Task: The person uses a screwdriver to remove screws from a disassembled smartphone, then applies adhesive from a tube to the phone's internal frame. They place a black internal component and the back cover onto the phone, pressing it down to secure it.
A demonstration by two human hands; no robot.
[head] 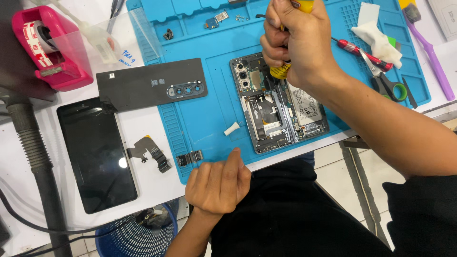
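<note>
Blue mat [200, 119] holds opened phone [278, 107]; right hand [297, 43] fingers grasp yellow screwdriver [282, 70], left hand [219, 183] loosely curled, back cover [143, 85] beside.

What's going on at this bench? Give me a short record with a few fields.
Surface: blue work mat on a white table
Right hand: grips a yellow-handled tool, tip down on the opened phone
Left hand: loosely curled, holding nothing, at the mat's near edge
Nearby: dark back cover, black screen panel, scissors, pink tape dispenser
</note>
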